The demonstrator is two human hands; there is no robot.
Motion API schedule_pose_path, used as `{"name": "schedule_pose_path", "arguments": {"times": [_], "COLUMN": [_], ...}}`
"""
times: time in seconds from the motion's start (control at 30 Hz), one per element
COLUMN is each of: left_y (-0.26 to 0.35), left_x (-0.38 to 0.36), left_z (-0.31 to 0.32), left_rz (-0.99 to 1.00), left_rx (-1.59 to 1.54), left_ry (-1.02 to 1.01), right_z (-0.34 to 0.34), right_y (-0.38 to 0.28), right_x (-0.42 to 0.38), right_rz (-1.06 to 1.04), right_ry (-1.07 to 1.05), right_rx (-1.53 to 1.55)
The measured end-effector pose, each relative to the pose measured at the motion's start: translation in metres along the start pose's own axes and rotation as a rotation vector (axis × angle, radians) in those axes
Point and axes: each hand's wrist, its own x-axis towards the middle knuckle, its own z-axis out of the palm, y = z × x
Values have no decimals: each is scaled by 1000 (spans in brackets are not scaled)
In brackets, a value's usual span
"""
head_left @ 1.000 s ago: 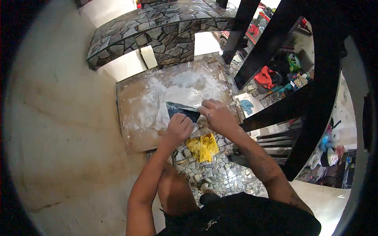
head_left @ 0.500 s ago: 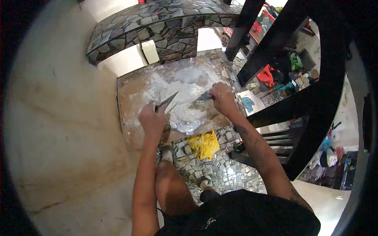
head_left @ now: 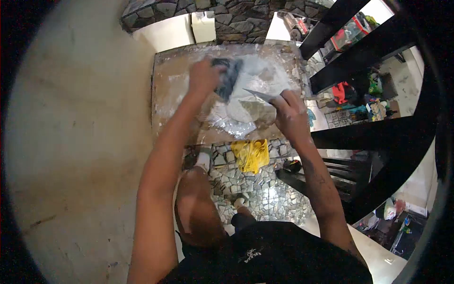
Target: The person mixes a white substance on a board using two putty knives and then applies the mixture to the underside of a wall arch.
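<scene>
My left hand (head_left: 203,78) is closed on a dark flat blade (head_left: 227,78), smeared by motion, over the left part of the white powdery material (head_left: 267,71). In my right hand (head_left: 289,106) is a pointed metal trowel (head_left: 259,95), its tip directed left above the white material. Both hands are over a worn wooden board (head_left: 170,71) dusted with white. Crumpled clear plastic (head_left: 231,127) lies under the material near the board's close edge.
A yellow cloth (head_left: 253,156) hangs or lies just below the board. Black beams (head_left: 373,127) rise at the right, with assorted items beyond. A bare wall (head_left: 85,118) stands at the left. Below is a stone-patterned floor (head_left: 269,199).
The view has shifted, with the board higher in frame. My left hand has moved up the board, its blade now broad side in view. The right trowel now points left, its blade raised.
</scene>
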Motion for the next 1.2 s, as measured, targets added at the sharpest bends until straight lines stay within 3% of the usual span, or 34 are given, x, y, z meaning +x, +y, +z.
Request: {"name": "schedule_pose_path", "arguments": {"times": [0.1,0.13,0.2,0.27,0.33,0.47,0.5,0.6,0.7,0.8,0.83,0.93,1.03,1.2], "left_y": [-88,-116,-165,-221,-233,-194,-183,-177,-169,-169,-174,-179,-179,-176], "left_x": [2,3,5,0,5,0,-1,-1,-1,-5,-2,-3,-4,-2], "left_z": [18,34,62,82,87,83,75,63,67,64,64,75,72,71], "left_rz": [33,-112,-397,-314,-301,-322,-299,-473,-460,-476,-542,-519,-510,-494], "left_rx": [187,-27,-455,-256,-197,-351,-385,-356,-377,-390,-395,-529,-513,-490], "left_ry": [222,275,369,298,326,549,607,379,544,527,429,541,489,547], "right_z": [22,38,82,106,129,198,181,213,220,226,229,229,222,222], "right_y": [-22,-26,-47,-74,-96,-123,-127,-133,-135,-131,-127,-128,-126,-114], "right_x": [-39,-57,-84,-77,-70,-64,-41,-23,-3,21,28,49,58,67], "right_rz": [-69,-96,287,-38,-55,-3,1,244,334,430,466,575,624,634], "right_ry": [-136,-181,-152,-281,-250,-115,-253,-261,-193,-173,-191,-246,-316,-267], "right_rx": [98,152,595,228,235,139,128,150,60,14,-30,-102,-141,-178]}}
